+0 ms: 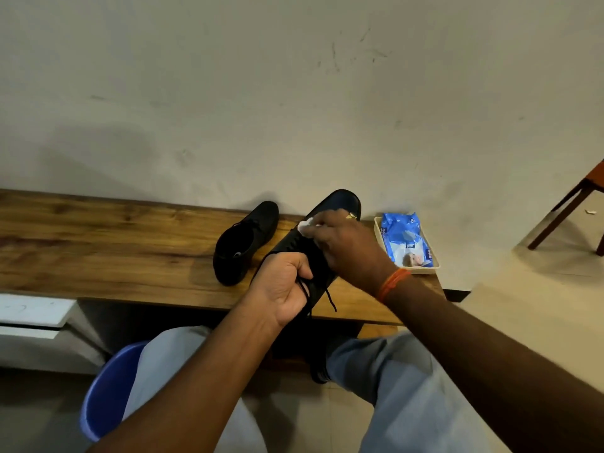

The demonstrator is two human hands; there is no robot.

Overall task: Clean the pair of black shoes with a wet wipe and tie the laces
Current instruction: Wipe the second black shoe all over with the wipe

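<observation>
Left hand (pixel 283 282) grips one black shoe (pixel 330 230) at its heel while right hand (pixel 346 246) presses a wet wipe (pixel 305 225) on its upper. Cleaning looks underway — its laces (pixel 330 297) hang loose, and the second shoe (pixel 243 243) waits on the bench (pixel 98 243).

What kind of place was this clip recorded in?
Probably a plain indoor room, home or workshop: a wooden bench against a scuffed painted wall, a tiled floor, and a wooden chair at the right edge.

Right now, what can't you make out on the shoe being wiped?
Head view only:
- Wet wipe: mostly covered by the right hand.
- Held shoe: heel and its lace eyelets hidden by the left hand's grip.
- Dirt or shine on either shoe: black leather too dark to judge.
- Wipes pack text: too small.
</observation>
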